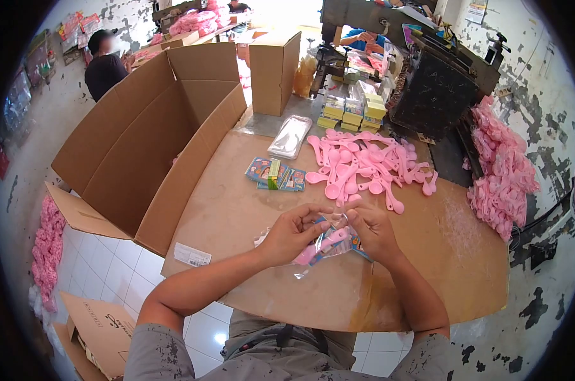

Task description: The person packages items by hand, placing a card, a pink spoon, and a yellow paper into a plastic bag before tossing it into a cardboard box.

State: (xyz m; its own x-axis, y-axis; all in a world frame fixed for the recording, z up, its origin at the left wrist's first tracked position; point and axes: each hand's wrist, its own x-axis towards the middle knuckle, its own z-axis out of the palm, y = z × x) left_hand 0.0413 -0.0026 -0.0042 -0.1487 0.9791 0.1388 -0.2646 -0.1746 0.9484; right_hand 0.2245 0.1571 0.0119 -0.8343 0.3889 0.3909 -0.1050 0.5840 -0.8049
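Over the near middle of the cardboard-covered table, my left hand [295, 235] and my right hand [375, 236] pinch the top of a clear plastic bag between thumbs and fingers. Inside the bag lies a pink spoon [330, 241], its lower end slanting down to the left. Part of a blue printed card [358, 244] shows beside the right hand, partly covered by it. Beyond the hands spreads a heap of pink spoons [357, 166]. Left of the heap sit blue printed cards [257, 170] with a green-yellow band across them.
A stack of clear plastic bags [290, 137] lies behind the cards. A large open carton [154, 127] stands at the left. Several card bundles [351, 113] and a black machine [433, 82] are at the back. Pink bagged goods [500, 165] hang on the right. A person [104, 70] sits far left.
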